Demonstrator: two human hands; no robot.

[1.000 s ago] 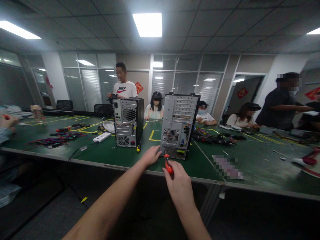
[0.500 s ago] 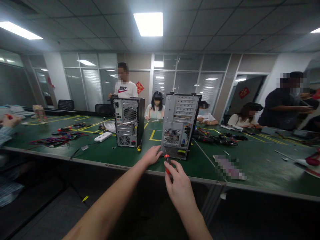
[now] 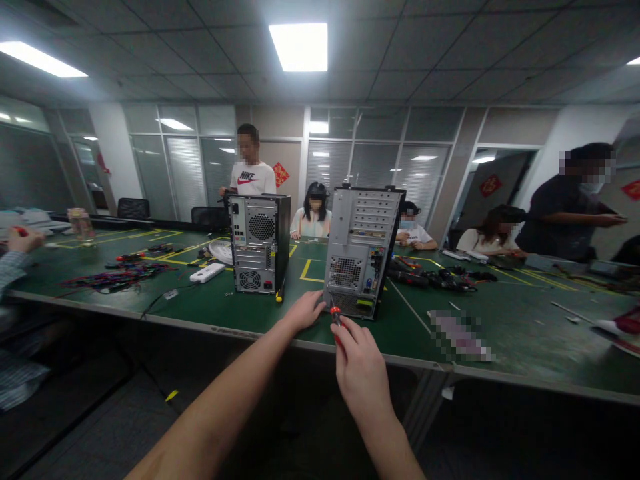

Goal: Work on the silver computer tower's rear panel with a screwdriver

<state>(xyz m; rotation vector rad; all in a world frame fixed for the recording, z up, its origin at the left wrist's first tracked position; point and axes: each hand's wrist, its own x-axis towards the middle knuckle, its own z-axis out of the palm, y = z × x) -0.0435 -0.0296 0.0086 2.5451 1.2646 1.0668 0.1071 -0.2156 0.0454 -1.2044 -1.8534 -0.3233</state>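
Observation:
Two computer cases stand upright on the green table, their rear panels facing me. The right case (image 3: 349,247) is the nearer one to my hands. My right hand (image 3: 361,347) is closed around a red and black screwdriver (image 3: 336,316), whose shaft points up at the lower left part of that case's rear panel. Against the lower left edge of the same case rests my left hand (image 3: 306,311), fingers apart, holding nothing. The left case (image 3: 254,245) stands beyond my left hand, with a yellow-ended tool (image 3: 279,297) at its foot.
Cable bundles lie on the green table (image 3: 400,343) at left and behind the right case. A white power strip (image 3: 207,273) is left of the left case. A pixelated flat object (image 3: 460,335) lies at right. Several people are around the table; a person's hand (image 3: 25,239) shows far left.
My right hand has turned on the screwdriver, its fingers now wrapped closer over the handle. My left hand stays at the case. At right, the standing person's arms have shifted.

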